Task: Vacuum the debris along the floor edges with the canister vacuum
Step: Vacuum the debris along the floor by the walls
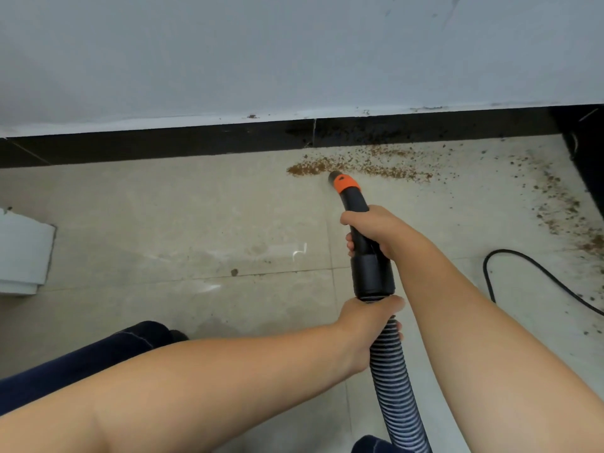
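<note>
Tiled floor (163, 207): right hand (376, 230) grips nozzle (351, 197) at debris (313, 168); left hand (366, 325) grips hose (392, 371).

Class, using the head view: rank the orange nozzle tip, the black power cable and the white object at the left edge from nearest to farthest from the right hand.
From the right hand:
1. Orange nozzle tip, just ahead of it, toward the wall.
2. Black power cable, on the floor to its right.
3. White object, far off at the left edge.
</note>
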A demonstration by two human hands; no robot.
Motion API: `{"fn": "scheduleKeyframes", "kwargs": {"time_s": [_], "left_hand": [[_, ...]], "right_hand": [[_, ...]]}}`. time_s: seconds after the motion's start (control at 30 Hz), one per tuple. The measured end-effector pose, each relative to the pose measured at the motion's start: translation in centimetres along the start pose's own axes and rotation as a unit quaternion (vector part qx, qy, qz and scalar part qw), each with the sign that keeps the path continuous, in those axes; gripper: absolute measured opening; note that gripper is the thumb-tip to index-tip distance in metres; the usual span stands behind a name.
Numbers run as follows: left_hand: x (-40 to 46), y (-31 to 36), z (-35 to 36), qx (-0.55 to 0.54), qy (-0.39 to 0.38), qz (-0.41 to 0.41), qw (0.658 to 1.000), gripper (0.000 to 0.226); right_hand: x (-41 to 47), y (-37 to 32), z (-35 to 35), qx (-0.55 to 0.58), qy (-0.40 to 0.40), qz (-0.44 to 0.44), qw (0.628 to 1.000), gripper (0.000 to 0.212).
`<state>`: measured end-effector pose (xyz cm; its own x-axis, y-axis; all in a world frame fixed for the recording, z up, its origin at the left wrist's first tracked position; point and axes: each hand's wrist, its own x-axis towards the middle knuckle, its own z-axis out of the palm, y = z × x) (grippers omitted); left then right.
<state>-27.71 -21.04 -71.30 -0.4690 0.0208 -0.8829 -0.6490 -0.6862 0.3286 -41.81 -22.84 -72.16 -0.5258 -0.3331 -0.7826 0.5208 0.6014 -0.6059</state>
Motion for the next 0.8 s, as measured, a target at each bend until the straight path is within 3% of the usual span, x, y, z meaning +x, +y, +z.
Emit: {"fn": "scheduleKeyframes", "kwargs": {"time_s": [0.2, 0.33, 0.8], "left_hand": [[1.0, 1.0, 2.2, 0.059, -0.058, -0.033, 0.996, 0.013], [1.5, 1.3, 1.8, 0.073, -0.051, -0.027, 0.996, 0.013], [0.1, 0.1, -2.2, -0.063, 0.048, 0.017, 0.997, 0.025]], "right_hand": [[0.1, 1.0, -4.6, 0.055, 0.095, 0.014, 0.994, 0.017], [0.7, 1.1, -4.5, 0.078, 0.123, 0.007, 0.989, 0.018], [1.2, -0.8, 4.3, -0.043, -0.056, -0.022, 0.997, 0.017]]}}
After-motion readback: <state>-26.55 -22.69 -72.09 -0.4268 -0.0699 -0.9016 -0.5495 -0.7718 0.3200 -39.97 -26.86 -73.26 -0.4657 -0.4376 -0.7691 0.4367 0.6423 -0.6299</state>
